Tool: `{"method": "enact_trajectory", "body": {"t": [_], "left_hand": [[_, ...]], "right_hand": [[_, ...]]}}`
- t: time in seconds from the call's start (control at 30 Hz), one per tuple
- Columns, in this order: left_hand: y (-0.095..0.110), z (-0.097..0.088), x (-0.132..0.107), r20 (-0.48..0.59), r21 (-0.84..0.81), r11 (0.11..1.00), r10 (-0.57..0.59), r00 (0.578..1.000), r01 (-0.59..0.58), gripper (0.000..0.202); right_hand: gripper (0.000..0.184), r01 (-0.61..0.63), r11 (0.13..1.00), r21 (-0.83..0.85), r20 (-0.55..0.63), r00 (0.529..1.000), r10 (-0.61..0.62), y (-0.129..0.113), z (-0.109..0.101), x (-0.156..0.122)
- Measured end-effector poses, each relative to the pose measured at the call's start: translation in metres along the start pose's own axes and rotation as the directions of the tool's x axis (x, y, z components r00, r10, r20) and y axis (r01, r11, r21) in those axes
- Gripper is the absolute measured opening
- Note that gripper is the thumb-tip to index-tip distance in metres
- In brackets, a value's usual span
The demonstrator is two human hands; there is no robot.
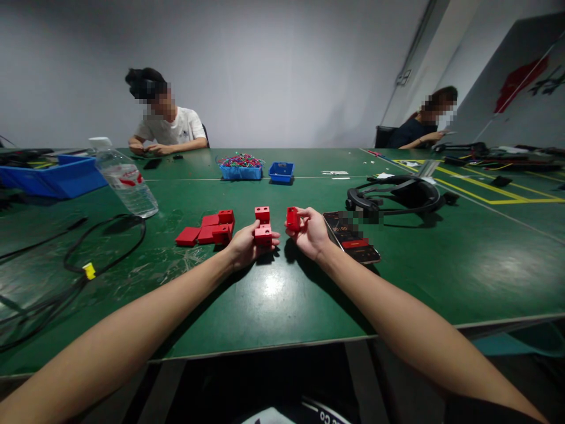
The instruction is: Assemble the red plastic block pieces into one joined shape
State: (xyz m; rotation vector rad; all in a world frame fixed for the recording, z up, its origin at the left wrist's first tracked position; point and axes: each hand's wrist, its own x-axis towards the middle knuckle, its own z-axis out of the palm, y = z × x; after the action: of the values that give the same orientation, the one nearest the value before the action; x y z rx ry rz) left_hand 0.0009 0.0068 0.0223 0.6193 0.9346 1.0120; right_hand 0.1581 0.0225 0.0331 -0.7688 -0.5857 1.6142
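Note:
My left hand [243, 244] is closed on a red plastic block [263, 235] just above the green table [273, 294]. My right hand [311, 232] pinches a second red block [292, 218] a little to the right of it; the two blocks are apart. Another red block [262, 214] stands on the table just behind my left hand. A cluster of several red blocks [208, 229] lies to the left of my left hand.
A phone [352, 237] lies right of my right hand, with a black headset [395, 197] behind it. A water bottle [124, 179], black cables [79, 259] and a blue bin [53, 176] are left. Two small blue trays [256, 171] sit mid-table. Two people sit at the far side.

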Motion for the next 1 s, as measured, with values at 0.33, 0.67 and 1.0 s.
{"method": "enact_trajectory", "body": {"t": [0.33,0.67,1.0], "left_hand": [[0.001,0.000,-0.001,-0.008,0.031,1.000,0.003,1.000,-0.002,0.034],[0.002,0.002,-0.003,-0.025,0.045,0.999,0.003,1.000,-0.002,0.034],[0.000,0.001,-0.001,-0.026,0.027,1.000,0.004,1.000,-0.003,0.034]], "right_hand": [[0.034,0.211,0.962,-0.173,0.092,0.976,-0.197,0.016,-0.001,0.000],[0.032,0.254,0.936,-0.243,0.090,0.967,-0.239,0.016,-0.003,0.001],[0.035,0.361,0.807,-0.467,0.136,0.931,-0.338,0.011,0.001,-0.009]]}}
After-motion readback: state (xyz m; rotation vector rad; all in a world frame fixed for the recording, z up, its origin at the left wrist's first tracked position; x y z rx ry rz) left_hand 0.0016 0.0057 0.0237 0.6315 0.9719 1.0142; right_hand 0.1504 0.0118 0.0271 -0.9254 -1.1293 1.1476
